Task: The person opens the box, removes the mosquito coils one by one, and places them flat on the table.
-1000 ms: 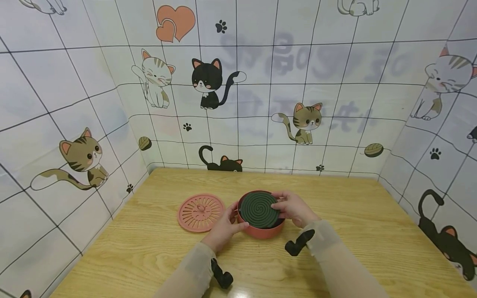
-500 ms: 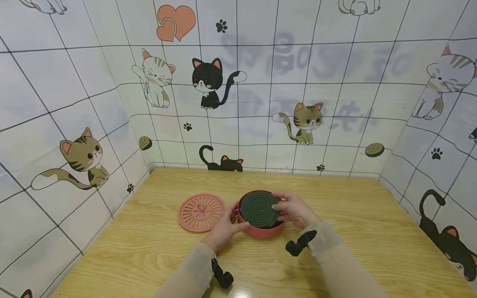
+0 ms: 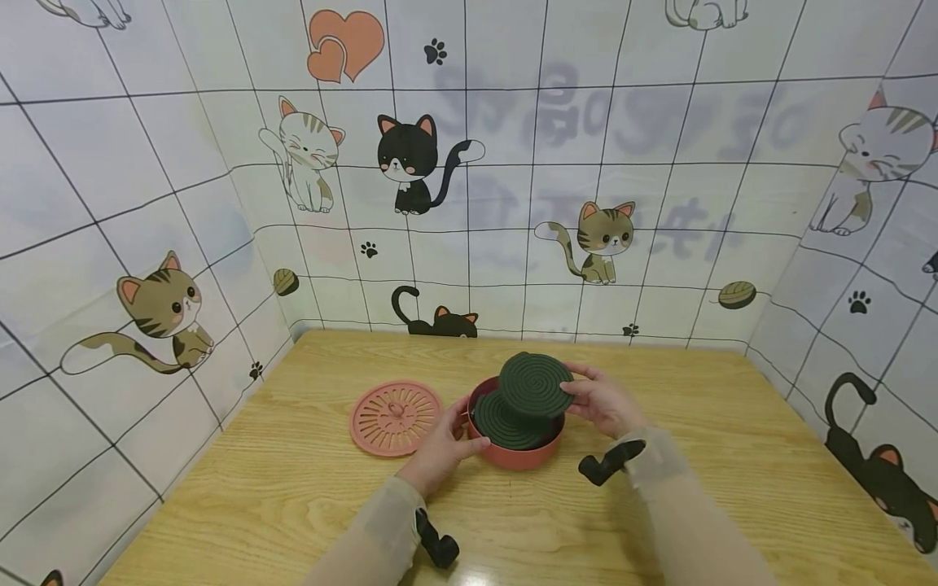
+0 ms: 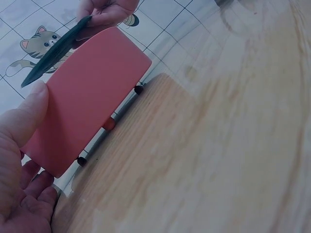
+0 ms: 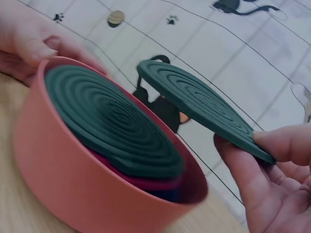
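My right hand (image 3: 604, 403) pinches a dark green mosquito coil (image 3: 536, 384) at its right edge, thumb on top and fingers below. It hangs tilted above a round pink mosquito coil box (image 3: 516, 459). Inside the box lies another green coil (image 5: 109, 116), and the right wrist view shows magenta and blue layers under it. With thumb and fingers spread round its left side, my left hand (image 3: 438, 449) grips the box. Small dark feet (image 4: 81, 160) show under the box in the left wrist view.
A pink slotted lid (image 3: 396, 418) with a small central knob lies on the wooden table (image 3: 293, 488), left of the box. Behind and at both sides stands a white wall covering (image 3: 498, 195) with a grid and printed cats.
My right hand has lifted the top coil out of the box, up and to the right, uncovering the coil below. The left hand and the box have stayed in place.
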